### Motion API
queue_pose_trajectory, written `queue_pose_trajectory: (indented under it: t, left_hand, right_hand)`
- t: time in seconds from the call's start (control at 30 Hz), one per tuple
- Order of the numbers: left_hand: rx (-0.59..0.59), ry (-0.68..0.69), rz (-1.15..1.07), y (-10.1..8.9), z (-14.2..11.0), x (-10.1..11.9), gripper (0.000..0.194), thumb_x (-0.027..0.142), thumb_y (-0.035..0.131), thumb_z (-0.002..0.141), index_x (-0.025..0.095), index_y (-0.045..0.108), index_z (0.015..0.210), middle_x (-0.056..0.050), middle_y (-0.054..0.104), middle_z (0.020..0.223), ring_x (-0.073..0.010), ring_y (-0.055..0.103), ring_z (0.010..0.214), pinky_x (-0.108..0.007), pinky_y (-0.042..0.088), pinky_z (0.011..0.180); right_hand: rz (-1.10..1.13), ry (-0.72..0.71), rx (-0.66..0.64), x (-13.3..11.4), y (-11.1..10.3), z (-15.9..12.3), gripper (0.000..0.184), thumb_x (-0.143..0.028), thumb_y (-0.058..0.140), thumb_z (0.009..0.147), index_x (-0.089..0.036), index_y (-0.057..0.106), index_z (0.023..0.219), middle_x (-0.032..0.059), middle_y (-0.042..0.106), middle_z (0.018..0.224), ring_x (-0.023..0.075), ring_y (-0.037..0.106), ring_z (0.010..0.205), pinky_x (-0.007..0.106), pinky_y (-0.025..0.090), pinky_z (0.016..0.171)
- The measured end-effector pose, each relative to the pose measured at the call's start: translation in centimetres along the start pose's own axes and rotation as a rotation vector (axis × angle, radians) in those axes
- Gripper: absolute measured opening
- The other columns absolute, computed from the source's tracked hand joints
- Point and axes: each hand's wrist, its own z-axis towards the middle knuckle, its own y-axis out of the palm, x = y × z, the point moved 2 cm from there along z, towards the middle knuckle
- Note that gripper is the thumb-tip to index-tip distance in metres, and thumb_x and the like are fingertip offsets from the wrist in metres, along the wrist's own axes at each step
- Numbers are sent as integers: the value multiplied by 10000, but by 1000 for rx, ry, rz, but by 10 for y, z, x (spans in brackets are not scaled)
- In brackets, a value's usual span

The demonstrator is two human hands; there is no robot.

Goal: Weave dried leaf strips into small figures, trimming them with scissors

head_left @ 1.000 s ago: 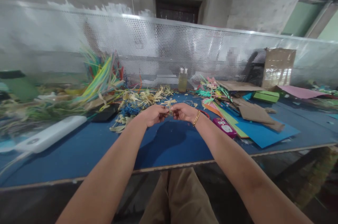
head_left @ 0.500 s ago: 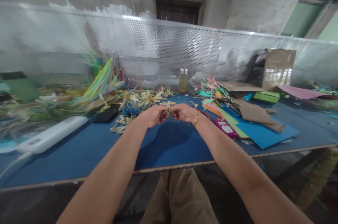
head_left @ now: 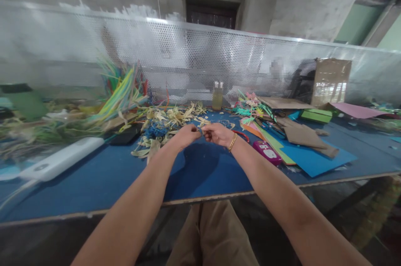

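Observation:
My left hand [head_left: 189,134] and my right hand [head_left: 217,134] are held close together over the blue table, fingertips almost meeting. The right fingers are pinched around a small pale dried plant strip [head_left: 203,122], which pokes up above them. The left fingers are also pinched, and what is between them is too small to make out. Just left of and behind the hands lies a heap of dried husk strips [head_left: 175,115], with a tangle of blue strands [head_left: 155,130] in it. A red ring-like item [head_left: 242,135] rests beside my right wrist.
A lidded bottle of yellowish liquid [head_left: 217,98] stands behind. At right are a magenta box [head_left: 267,152], coloured paper [head_left: 319,159] and cardboard pieces [head_left: 302,133]. At left lie a white power strip [head_left: 62,159], a black flat item [head_left: 125,135] and colourful strands [head_left: 120,90]. Perforated metal panel [head_left: 200,57] stands behind.
My left hand has drawn slightly back from the dried strip, and its fingers are more pinched together. My right hand stays almost in place. The heap looks unchanged.

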Motion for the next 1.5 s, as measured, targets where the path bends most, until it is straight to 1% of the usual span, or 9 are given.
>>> queue_pose_trajectory:
  t: [0.1,0.2,0.27,0.43,0.6,0.8,1.03,1.23,1.5]
  left_hand:
    - [-42,-14,205,1,2,-8,53,197,568,583,189,516,593,15,498,519,-134,458,516,-248,283,499]
    - [8,-71,345,0,3,-14,41,184,580,562,196,556,593,-12,539,528,-169,510,552,-260,299,519]
    - [50,-82,212,1,4,-13,45,209,574,596,187,585,634,-34,588,580,-182,544,591,-262,328,535]
    - [100,-127,-418,3,5,-3,171,310,540,707,168,622,759,-69,680,832,-178,609,741,-248,389,579]
    - [87,-263,-731,2,6,-4,305,459,584,702,165,628,772,-67,673,794,-167,611,719,-241,383,554]
    - [47,-179,-587,1,6,-5,292,386,756,542,153,613,644,-9,590,601,-95,470,507,-233,297,490]
    - [55,-167,-573,2,4,-4,287,396,744,561,153,602,610,1,540,549,-79,407,449,-243,244,459]
    - [62,-170,-524,2,5,-6,255,371,722,583,154,589,590,10,519,530,-75,391,433,-242,230,449]
    - [65,-183,-443,2,7,-8,212,345,689,598,151,603,593,-8,542,547,-86,410,439,-248,238,447]
  right_hand:
    - [136,-54,-51,-7,-3,-1,113,-206,638,653,-151,540,636,-36,539,547,72,469,501,223,377,522]
    - [208,-124,-40,-16,-8,-4,126,-220,654,652,-155,546,665,-36,551,583,74,487,545,221,383,539]
    - [151,-136,0,-17,-10,-5,154,-236,682,643,-151,559,680,-33,555,594,75,490,552,220,381,535]
    - [-25,-138,23,-9,-6,-1,254,-291,757,599,-153,551,659,-48,520,564,60,441,503,209,348,490]
    - [-182,-143,85,-4,-9,3,241,-320,751,621,-151,586,674,-35,530,569,54,432,484,203,350,474]
    - [-245,-107,124,-4,-10,3,255,-301,782,584,-154,596,679,-40,520,525,56,437,458,200,370,466]
    - [-267,-106,173,-4,-9,1,203,-247,763,624,-150,603,703,3,618,645,62,494,499,194,416,476]
    - [-249,-76,184,-4,-5,-1,178,-220,740,655,-152,588,718,5,624,636,77,545,520,194,439,483]
    - [-271,-80,208,-2,-6,2,228,-242,782,576,-161,600,687,13,636,648,75,531,531,187,387,466]
